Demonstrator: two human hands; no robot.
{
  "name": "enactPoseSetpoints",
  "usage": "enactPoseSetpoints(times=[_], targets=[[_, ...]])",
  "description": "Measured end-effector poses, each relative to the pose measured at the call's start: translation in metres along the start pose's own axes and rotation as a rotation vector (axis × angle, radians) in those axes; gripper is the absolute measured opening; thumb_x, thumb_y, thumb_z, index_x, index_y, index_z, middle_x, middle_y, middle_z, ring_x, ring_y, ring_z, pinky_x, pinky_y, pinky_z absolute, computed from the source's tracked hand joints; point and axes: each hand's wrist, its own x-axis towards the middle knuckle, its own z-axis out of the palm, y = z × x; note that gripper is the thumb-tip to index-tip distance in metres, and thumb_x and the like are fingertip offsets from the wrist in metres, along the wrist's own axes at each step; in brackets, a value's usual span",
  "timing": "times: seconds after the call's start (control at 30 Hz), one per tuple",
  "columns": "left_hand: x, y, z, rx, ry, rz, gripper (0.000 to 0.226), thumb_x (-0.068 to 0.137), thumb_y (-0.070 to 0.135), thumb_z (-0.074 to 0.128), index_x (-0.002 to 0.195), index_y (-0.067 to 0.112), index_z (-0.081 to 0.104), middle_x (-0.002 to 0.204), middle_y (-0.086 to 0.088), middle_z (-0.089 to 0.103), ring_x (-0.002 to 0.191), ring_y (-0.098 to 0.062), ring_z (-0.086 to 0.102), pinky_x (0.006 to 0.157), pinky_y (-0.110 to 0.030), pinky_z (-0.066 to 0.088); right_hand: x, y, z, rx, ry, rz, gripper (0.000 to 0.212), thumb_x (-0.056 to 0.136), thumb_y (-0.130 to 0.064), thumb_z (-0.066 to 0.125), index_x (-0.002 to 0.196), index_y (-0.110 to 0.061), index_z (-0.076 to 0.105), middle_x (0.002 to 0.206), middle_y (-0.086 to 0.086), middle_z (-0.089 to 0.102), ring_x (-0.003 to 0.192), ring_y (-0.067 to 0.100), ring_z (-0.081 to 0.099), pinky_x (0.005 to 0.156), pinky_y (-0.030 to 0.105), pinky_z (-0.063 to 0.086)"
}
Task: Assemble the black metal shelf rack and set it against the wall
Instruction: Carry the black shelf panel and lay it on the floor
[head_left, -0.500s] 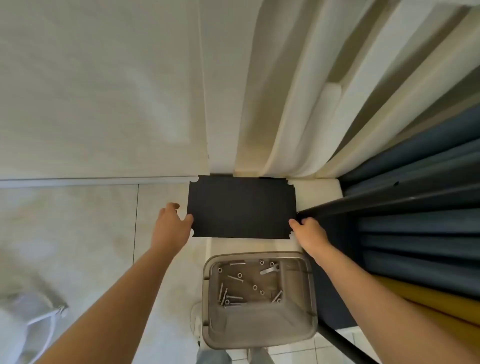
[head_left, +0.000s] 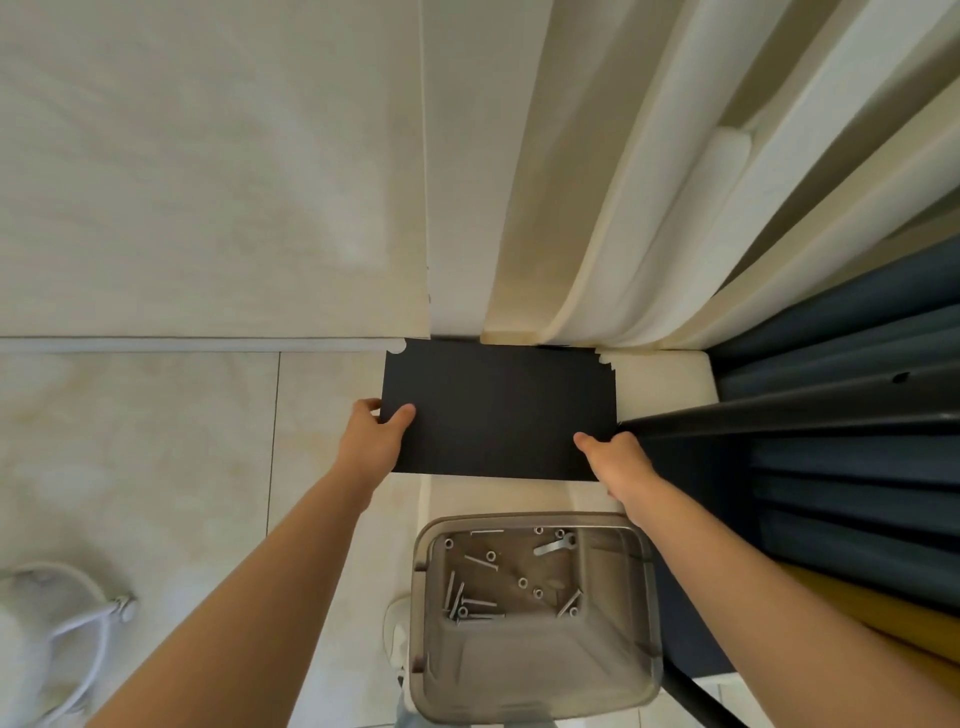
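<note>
While you hold the panel (head_left: 498, 410) by its two short ends, you are at the shelf-fitting step, I judge, with the rack far from done: only one black post (head_left: 779, 415) shows, lying at 3 o'clock from the panel.

From the head view, your left hand (head_left: 371, 441) grips the panel's 9 o'clock edge, thumb on top and fingers curled underneath. Your right hand (head_left: 621, 465) grips the corner at 4 o'clock the same way, thumb lying on the top face. The panel lies flat and slightly skewed. Its far edge sits at 12 o'clock, close to the foot of the wall (head_left: 208, 182) and the curtain (head_left: 623, 208). Whether it rests on the floor or hangs in your grip, I cannot tell. Both far corners are notched.

Your next move likely calls for bringing a notched corner to the post and squaring it there. You would then need one hand free for fasteners.

Those fasteners lie at 6 o'clock from the panel, in the tub (head_left: 530, 670), which stands upright and uncovered. Long screws (head_left: 467, 605) bunch at its 8 o'clock side. Loose nuts (head_left: 522, 582) scatter about its middle. A small wrench (head_left: 556, 544) lies at its 1 o'clock, well apart from the screws.
</note>
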Motion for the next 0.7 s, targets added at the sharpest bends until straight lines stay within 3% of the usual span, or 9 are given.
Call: enactPoseSetpoints(times=[0.43, 0.6, 0.7], targets=[[0.002, -0.013, 0.003, 0.024, -0.006, -0.009, 0.046, 0.106, 0.032, 0.049, 0.143, 0.008, 0.038, 0.135, -0.01, 0.054, 0.109, -0.024, 0.054, 0.09, -0.036, 0.046, 0.005, -0.002, 0.003, -0.008, 0.027, 0.069, 0.067, 0.097, -0.037, 0.058, 0.149, -0.008, 0.027, 0.143, 0.016, 0.045, 0.125, 0.034, 0.05, 0.1, 0.045, 0.05], [-0.001, -0.025, -0.004, 0.01, 0.015, -0.049, 0.046, 0.105, 0.037, 0.048, 0.141, 0.01, 0.039, 0.123, -0.005, 0.053, 0.107, -0.024, 0.055, 0.09, -0.039, 0.05, 0.004, -0.001, 0.002, 0.036, -0.028, 0.069, 0.061, 0.096, -0.039, 0.059, 0.143, -0.008, 0.035, 0.111, 0.011, 0.054, 0.086, 0.021, 0.057, 0.061, 0.03, 0.054], [-0.003, -0.028, -0.006, -0.025, 0.008, -0.062, 0.044, 0.105, 0.034, 0.049, 0.141, 0.011, 0.038, 0.126, -0.005, 0.052, 0.11, -0.025, 0.055, 0.095, -0.045, 0.05, 0.004, -0.004, 0.002, 0.038, -0.063, 0.06, 0.063, 0.095, -0.037, 0.062, 0.145, -0.011, 0.033, 0.131, 0.016, 0.051, 0.11, 0.031, 0.058, 0.079, 0.043, 0.059]])
